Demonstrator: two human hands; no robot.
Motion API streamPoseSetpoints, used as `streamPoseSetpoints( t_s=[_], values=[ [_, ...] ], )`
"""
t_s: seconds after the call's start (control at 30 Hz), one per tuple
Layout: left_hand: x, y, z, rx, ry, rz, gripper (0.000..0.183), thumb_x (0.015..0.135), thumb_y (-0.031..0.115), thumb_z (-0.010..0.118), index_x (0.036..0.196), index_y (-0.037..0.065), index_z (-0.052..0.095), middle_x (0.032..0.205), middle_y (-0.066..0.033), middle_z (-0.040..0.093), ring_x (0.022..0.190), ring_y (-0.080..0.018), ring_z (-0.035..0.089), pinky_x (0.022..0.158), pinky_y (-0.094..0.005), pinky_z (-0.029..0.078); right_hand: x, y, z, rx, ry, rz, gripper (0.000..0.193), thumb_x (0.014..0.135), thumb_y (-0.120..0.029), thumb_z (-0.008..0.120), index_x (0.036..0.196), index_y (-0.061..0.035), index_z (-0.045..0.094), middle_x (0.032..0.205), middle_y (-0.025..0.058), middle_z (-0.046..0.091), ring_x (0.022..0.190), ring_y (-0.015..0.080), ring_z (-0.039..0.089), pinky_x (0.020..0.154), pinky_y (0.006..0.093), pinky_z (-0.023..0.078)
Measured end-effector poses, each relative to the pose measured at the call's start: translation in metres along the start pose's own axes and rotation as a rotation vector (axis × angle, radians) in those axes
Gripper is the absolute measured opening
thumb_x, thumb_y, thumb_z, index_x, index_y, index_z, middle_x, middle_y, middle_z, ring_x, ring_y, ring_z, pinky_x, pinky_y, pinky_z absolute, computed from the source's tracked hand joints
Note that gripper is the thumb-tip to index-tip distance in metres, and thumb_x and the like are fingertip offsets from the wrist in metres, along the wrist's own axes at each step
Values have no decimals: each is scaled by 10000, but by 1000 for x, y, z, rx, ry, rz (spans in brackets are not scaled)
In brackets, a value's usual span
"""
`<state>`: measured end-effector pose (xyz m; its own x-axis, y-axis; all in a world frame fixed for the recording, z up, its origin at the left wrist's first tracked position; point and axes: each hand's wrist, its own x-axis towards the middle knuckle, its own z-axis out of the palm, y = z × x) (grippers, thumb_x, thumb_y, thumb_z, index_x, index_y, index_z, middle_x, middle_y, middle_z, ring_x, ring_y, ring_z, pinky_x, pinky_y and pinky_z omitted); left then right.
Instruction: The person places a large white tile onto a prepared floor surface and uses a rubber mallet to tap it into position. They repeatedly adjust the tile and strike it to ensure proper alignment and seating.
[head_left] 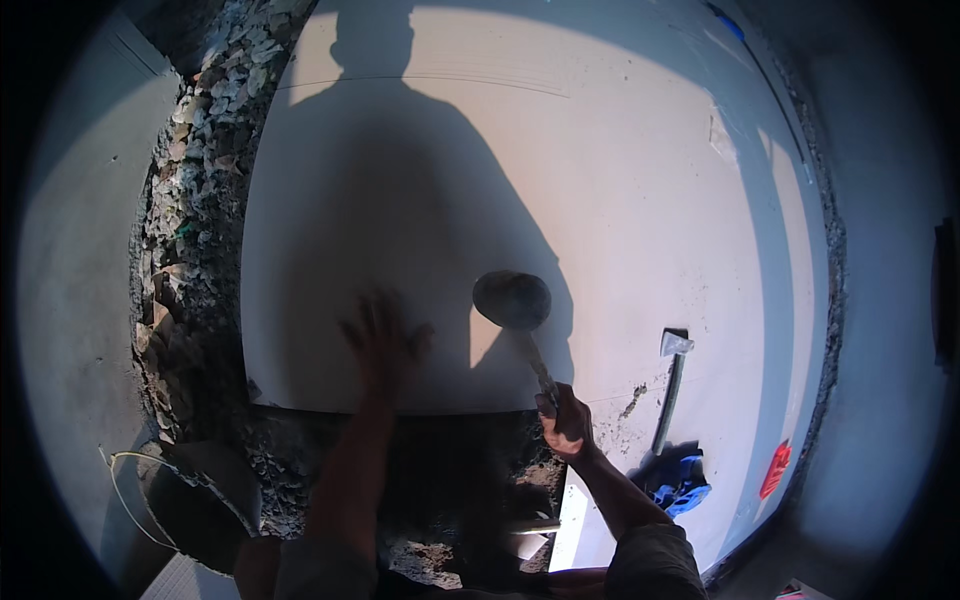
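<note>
My right hand [568, 422] is wrapped around the handle of a mallet [512, 300] with a dark, rounded head. The head is over a large pale floor tile [640, 200]; whether it touches the surface cannot be told. To its left, my left hand [385, 345] is over the same tile with fingers spread and slightly blurred. It holds nothing, and contact with the tile is unclear. My shadow falls over much of the tile. Its near edge borders a dark, rough bed.
A strip of broken rubble [190, 250] runs along the tile's left side. A bucket [215, 475] with a wire handle stands at lower left. A hammer-like tool [668, 390], a blue bundle [682, 483] and a red item [775, 470] lie to the right.
</note>
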<state>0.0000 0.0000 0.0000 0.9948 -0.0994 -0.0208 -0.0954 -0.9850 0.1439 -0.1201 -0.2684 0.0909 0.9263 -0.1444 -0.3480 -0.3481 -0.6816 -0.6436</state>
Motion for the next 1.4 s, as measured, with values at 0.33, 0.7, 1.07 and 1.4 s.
streamPoseSetpoints(
  t_s=[0.33,0.7,1.07,1.4],
  values=[
    [56,-26,-20,-232,4,-51,901,832,594,540,1473,20,273,1536,-217,231,1446,-393,164,1085,-697,107,74,-76,20,61,85,-66,313,992,-310,503,1048,-1,510,717,153,593,613,297,588,575,402,455],
    [124,-28,-30,-111,-166,-268,890,866,643,457,1486,36,260,1560,-205,179,1464,-361,108,1109,-667,73,123,-108,49,76,111,-11,349,1000,-324,484,1021,23,511,756,209,599,673,368,598,608,432,457],
    [151,-27,-15,-32,-45,-116,766,886,575,472,1488,135,300,1554,-167,230,1447,-389,165,1083,-716,92,191,-122,35,128,70,177,286,966,-293,557,1054,-23,522,739,213,642,731,415,652,613,461,490],
    [172,-31,-4,-44,51,49,703,880,495,549,1460,151,354,1541,-148,267,1439,-389,193,1079,-713,136,235,-125,22,-47,212,79,355,969,-332,529,1022,19,520,734,241,649,707,454,638,627,522,491]
  ],
)
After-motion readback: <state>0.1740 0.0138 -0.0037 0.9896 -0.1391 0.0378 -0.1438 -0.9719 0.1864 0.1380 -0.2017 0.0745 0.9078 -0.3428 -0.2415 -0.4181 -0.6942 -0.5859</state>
